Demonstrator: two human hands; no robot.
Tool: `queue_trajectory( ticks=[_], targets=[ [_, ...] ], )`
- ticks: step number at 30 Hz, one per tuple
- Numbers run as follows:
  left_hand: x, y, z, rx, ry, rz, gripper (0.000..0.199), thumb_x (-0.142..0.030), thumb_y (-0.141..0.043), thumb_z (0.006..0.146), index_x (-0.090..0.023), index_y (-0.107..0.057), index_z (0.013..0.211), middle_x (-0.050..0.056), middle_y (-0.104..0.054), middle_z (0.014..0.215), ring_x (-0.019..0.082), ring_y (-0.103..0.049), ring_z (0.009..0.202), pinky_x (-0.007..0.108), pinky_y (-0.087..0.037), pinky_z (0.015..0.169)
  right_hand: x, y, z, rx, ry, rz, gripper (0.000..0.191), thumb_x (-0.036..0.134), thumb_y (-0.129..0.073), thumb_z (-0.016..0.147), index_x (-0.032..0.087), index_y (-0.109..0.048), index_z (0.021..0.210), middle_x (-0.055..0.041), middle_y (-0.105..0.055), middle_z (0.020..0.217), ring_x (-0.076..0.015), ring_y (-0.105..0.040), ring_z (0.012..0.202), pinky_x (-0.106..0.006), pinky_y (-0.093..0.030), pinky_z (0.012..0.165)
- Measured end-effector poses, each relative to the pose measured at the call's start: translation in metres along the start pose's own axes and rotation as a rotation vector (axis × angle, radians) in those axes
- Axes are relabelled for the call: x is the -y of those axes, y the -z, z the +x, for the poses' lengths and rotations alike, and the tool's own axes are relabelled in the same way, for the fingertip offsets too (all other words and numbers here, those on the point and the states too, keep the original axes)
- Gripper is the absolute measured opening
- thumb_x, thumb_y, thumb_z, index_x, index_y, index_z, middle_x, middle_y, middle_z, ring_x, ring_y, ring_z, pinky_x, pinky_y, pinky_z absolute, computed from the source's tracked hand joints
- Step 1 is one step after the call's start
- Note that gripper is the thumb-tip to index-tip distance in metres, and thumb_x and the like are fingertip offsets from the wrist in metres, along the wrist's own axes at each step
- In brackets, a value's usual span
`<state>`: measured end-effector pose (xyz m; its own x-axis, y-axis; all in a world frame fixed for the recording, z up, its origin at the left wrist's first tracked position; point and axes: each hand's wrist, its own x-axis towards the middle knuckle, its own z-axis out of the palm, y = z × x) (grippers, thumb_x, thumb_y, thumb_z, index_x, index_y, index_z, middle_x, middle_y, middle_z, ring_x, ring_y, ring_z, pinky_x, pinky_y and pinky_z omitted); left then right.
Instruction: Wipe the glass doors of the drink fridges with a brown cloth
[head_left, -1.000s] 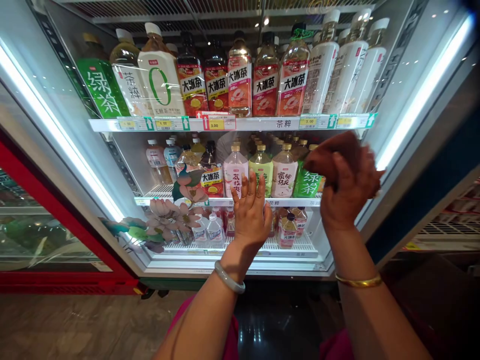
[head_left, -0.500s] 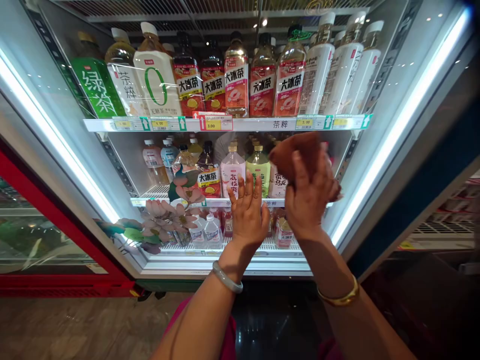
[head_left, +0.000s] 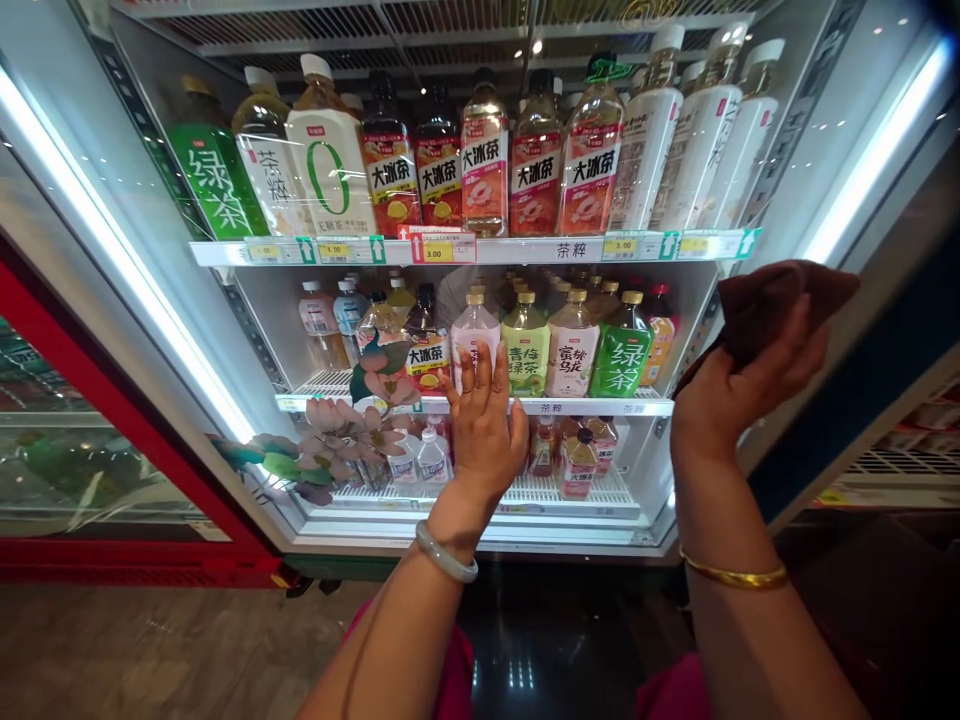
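A tall drinks fridge with a glass door [head_left: 517, 540] stands before me, lit by a bright strip on each side. My left hand [head_left: 484, 430] lies flat with fingers spread against the glass, in front of a pink-labelled bottle [head_left: 475, 320]. It wears a pale bangle [head_left: 446, 553] at the wrist. Over at the right edge of the door, my right hand [head_left: 750, 400] grips a brown cloth [head_left: 780, 290]; part of the cloth is hidden behind the fingers. A gold bangle [head_left: 735, 577] circles that wrist.
Behind the glass, rows of bottled tea [head_left: 484, 165] fill the upper shelf [head_left: 517, 250], with smaller bottles below. Flower decals [head_left: 352, 435] sit at the lower left of the glass. A red-framed cabinet [head_left: 150, 450] adjoins on the left, above brown flooring [head_left: 165, 650].
My right hand has swept to the right with the brown cloth, uncovering the green bottle on the middle shelf. The left hand stays at the glass. The view has shifted slightly.
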<state>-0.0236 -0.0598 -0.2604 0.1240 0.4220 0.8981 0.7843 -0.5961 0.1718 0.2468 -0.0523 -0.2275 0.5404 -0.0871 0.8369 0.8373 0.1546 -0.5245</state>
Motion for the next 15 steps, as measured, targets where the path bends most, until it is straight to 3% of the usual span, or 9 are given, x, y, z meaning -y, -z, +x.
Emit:
queue_trajectory(
  ticks=[4,9,12,15],
  targets=[
    [0.003,-0.001,0.000,-0.007,-0.009,-0.011,0.084,-0.015,-0.050,0.098,-0.026,-0.005,0.168,0.010,-0.012,0.175,0.025,-0.003,0.163,0.055,0.003,0.133,0.038,0.002,-0.016,0.104,0.094,-0.060,0.081,0.017,-0.055,0.087,0.032,-0.030,0.162,-0.0129,-0.027,0.168,-0.0399,-0.029,0.154,-0.072,-0.028,0.119],
    [0.001,-0.002,0.001,-0.028,-0.011,-0.025,0.083,-0.016,-0.049,0.099,-0.026,-0.004,0.168,0.010,-0.013,0.174,0.026,-0.002,0.163,0.056,0.003,0.133,0.081,0.005,-0.050,0.235,0.437,-0.014,0.078,0.013,-0.059,0.085,0.034,-0.039,0.158,-0.0102,-0.027,0.170,-0.0359,-0.029,0.156,-0.066,-0.028,0.122],
    [0.000,-0.001,0.001,-0.018,0.006,-0.036,0.085,-0.014,-0.049,0.098,-0.025,-0.003,0.168,0.010,-0.015,0.174,0.026,-0.003,0.163,0.056,0.002,0.133,0.082,0.008,-0.070,0.293,0.615,0.066,0.066,0.021,-0.064,0.090,0.040,-0.048,0.150,-0.0055,-0.031,0.168,-0.0319,-0.033,0.154,-0.063,-0.026,0.124],
    [-0.001,0.001,0.001,-0.006,0.015,-0.051,0.089,-0.011,-0.050,0.094,-0.024,-0.002,0.168,0.010,-0.014,0.175,0.026,-0.003,0.163,0.056,0.001,0.133,0.068,0.009,-0.078,0.315,0.761,0.146,0.054,0.027,-0.065,0.093,0.044,-0.055,0.144,-0.0027,-0.040,0.163,-0.0275,-0.039,0.150,-0.060,-0.025,0.126]
  ],
)
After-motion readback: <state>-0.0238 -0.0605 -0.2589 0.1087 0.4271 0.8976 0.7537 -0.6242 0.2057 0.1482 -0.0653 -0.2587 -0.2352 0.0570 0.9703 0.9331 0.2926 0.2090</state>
